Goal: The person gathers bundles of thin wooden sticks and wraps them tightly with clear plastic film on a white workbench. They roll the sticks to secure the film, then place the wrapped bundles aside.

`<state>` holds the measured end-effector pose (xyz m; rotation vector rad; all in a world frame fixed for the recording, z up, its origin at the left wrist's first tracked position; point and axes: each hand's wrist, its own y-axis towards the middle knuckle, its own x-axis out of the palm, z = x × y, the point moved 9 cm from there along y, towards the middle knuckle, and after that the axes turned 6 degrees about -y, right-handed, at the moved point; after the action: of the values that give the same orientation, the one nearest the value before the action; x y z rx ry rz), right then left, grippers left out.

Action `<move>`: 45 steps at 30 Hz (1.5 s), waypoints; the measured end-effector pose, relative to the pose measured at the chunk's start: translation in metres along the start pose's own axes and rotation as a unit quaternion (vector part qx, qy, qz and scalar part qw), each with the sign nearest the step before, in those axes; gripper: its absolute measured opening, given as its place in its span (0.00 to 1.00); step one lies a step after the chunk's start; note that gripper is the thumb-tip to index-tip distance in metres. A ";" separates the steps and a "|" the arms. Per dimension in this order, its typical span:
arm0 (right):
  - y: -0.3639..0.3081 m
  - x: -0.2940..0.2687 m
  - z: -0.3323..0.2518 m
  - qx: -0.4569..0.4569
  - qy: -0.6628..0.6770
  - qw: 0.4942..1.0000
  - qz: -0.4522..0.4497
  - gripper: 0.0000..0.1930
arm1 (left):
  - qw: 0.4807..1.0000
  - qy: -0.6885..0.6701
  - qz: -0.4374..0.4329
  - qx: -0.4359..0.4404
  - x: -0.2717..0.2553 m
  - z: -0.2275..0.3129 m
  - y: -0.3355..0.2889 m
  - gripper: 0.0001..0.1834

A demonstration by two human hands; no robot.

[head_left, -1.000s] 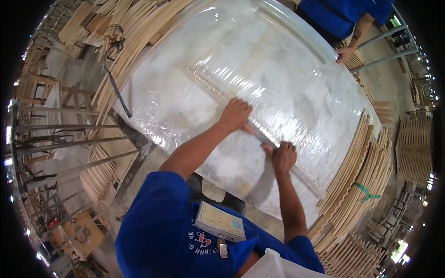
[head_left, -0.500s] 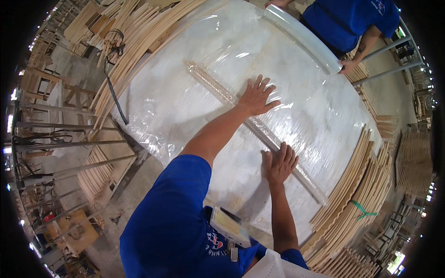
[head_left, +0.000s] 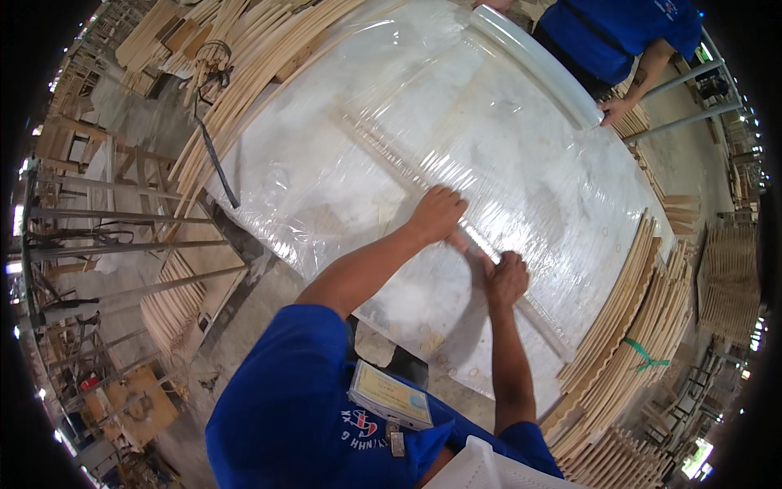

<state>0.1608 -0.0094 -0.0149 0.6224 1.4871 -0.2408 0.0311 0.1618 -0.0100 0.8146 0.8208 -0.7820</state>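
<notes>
A long, thin strip wrapped in clear plastic film [head_left: 383, 148] lies slantwise on a white tabletop [head_left: 309, 187]. My left hand [head_left: 441, 213] is closed on the strip near its middle, fingers curled over the far side. A little nearer and to the right, my right hand [head_left: 507, 279] also grips it, its thumb toward the left hand. Clear plastic film [head_left: 521, 155] spreads shiny and wrinkled across the table beyond the strip. It runs toward a big film roll [head_left: 538, 69] at the far right, held at both ends by a co-worker's hands.
Long wooden strips [head_left: 252, 90] are stacked along the far left edge, with a dark strap [head_left: 213, 155] hanging by them. More wooden pieces [head_left: 627, 359], one bundle with a green tie [head_left: 646, 354], line the right edge. Metal rails [head_left: 122, 251] stand at the left. A co-worker in blue [head_left: 599, 41] stands opposite.
Both hands lay spread flat on the film; now their fingers are curled round the wrapped strip. My left hand has come nearer, and the two hands are closer together.
</notes>
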 end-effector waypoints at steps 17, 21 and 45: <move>0.034 -0.009 -0.002 -0.031 0.092 0.994 0.048 0.21 | 0.984 -0.018 0.159 -0.083 -0.036 -0.079 0.111 0.31; 0.092 0.001 0.054 0.014 0.041 0.996 0.075 0.17 | 0.996 -0.072 -0.019 -0.057 0.020 -0.029 0.112 0.38; -0.005 -0.001 -0.011 0.036 0.190 0.977 0.093 0.24 | 0.996 -0.011 -0.088 -0.013 -0.037 -0.070 0.045 0.38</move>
<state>0.1488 -0.0078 -0.0150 0.8983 1.7775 -0.0301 0.0306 0.2515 0.0052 0.7152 0.8900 -0.9321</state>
